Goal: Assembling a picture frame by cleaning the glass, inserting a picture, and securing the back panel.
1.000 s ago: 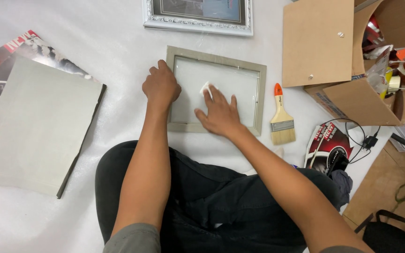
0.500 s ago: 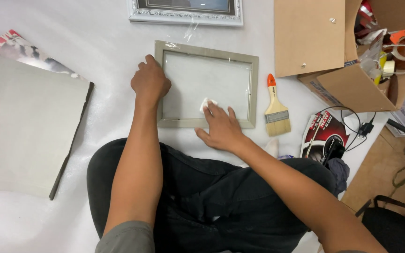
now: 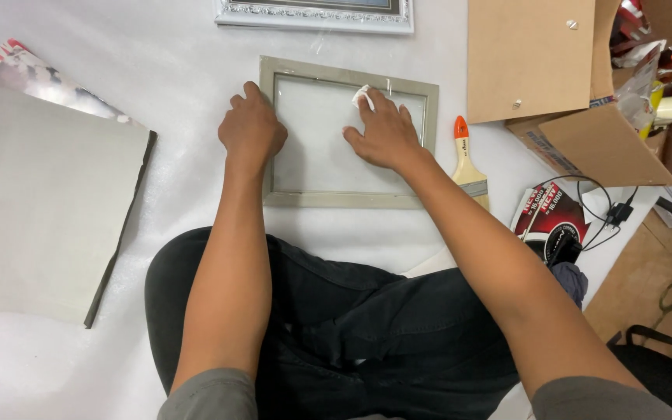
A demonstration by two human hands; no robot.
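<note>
A grey-green picture frame with a glass pane lies flat on the white sheet in front of my knees. My left hand rests curled on the frame's left edge, pressing it down. My right hand lies on the glass near the top right and presses a small white wipe under its fingertips.
A paintbrush with an orange tip lies right of the frame. An open cardboard box of tape rolls stands at the far right. A silver ornate frame sits beyond. A grey board over magazines lies left. A cable and black plug lie right.
My right hand has slid the white wipe up the glass from the lower middle toward the top right. My left hand stays on the frame's left edge.
</note>
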